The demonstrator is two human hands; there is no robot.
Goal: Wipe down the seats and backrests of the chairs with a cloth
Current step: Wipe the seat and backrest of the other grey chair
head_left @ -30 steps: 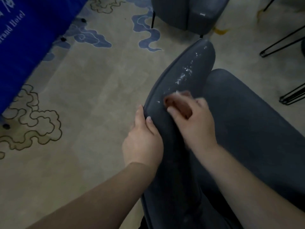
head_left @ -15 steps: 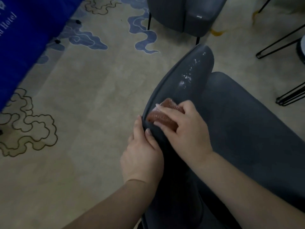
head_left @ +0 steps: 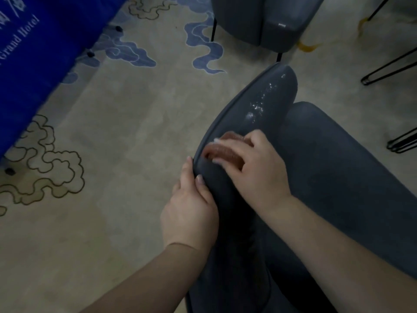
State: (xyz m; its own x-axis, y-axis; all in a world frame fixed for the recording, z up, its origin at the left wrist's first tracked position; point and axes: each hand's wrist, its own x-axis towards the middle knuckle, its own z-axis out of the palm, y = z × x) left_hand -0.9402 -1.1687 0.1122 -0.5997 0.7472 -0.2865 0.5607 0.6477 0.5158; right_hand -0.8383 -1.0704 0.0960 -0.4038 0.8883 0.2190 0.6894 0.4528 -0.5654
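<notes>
A dark grey padded chair fills the lower right; its backrest top (head_left: 266, 105) runs up the middle and its seat (head_left: 338, 168) lies to the right. White wet specks shine on the far part of the backrest. My right hand (head_left: 252, 170) grips a folded reddish-brown cloth (head_left: 225, 147) and presses it on the backrest's top edge. My left hand (head_left: 189, 208) holds the backrest's left edge just below the cloth, thumb on top and fingers behind it.
A second grey chair (head_left: 266, 21) stands at the top middle. A blue tablecloth (head_left: 36, 53) with white lettering hangs at the upper left. Black metal legs (head_left: 388, 68) stand at the right edge. A patterned beige carpet (head_left: 112, 132) covers the floor.
My right hand has drawn the cloth back along the backrest towards my left hand. My left hand has kept its hold on the edge.
</notes>
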